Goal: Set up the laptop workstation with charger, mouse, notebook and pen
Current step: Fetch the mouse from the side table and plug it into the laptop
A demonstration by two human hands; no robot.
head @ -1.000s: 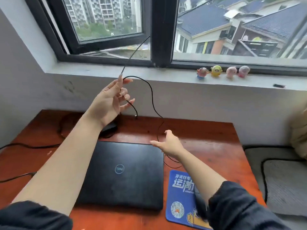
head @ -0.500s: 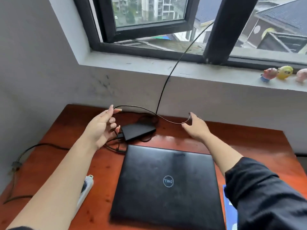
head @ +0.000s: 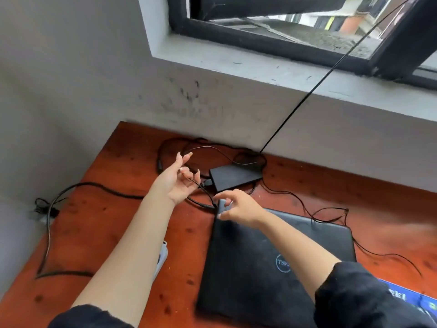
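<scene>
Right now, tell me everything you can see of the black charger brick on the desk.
The charger brick is a flat, black, matte rectangular block, plastic by its look, lying flat and skewed on the red-brown wooden desk, near the wall, behind the closed laptop. A thin black cable leaves its left end and passes by the left hand; more cable loops lie around and behind it. Neither hand touches the brick; the right hand hovers just in front.
</scene>
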